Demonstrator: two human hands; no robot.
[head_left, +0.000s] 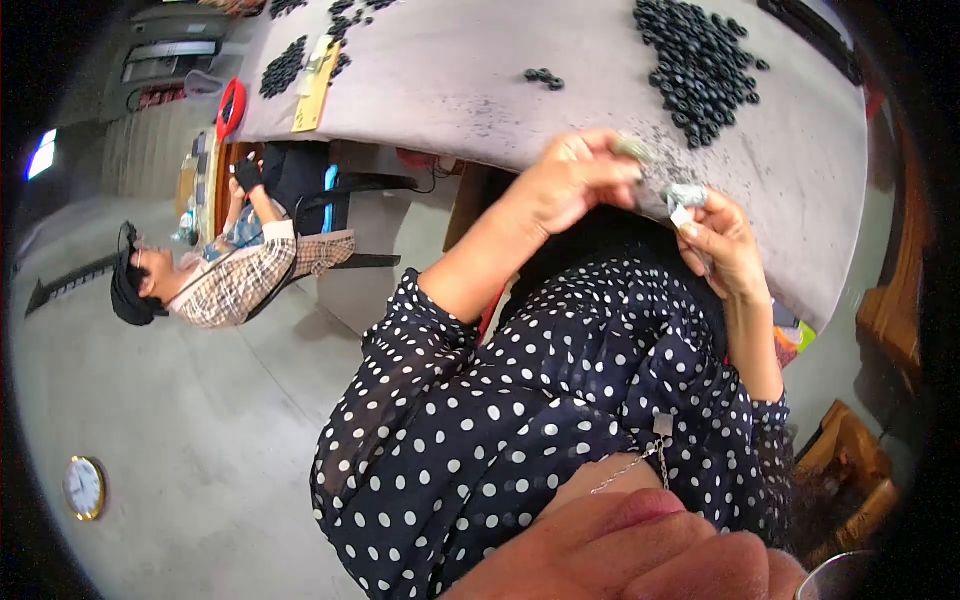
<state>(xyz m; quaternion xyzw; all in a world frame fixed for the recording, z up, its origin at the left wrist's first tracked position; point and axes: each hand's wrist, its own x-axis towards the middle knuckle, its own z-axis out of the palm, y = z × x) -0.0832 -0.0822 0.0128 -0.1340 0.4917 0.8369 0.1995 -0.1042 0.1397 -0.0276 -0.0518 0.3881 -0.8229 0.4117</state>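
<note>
Both my hands are raised at the near edge of a grey cloth-covered table (430, 90), a small gap between them. My left hand (585, 180) has its fingers bent together, and a greenish wrap (633, 150) covers one fingertip. My right hand (727, 240) is closed in a pinch, its index finger in a pale grey wrap (686, 195). A small white piece (681, 216) shows at its thumb tip; I cannot tell whether it is held or is part of a wrap. Dark crumbs lie near my hands. Beyond them sits a pile of small black rings (700, 75).
A small group of black rings (545, 78) lies mid-table. Farther left are more black rings (284, 68), a yellow strip (316, 88) and a red-rimmed object (231, 108). A long black object (812, 35) lies far right. At left, a seated person (240, 270) works beside a black chair (365, 183).
</note>
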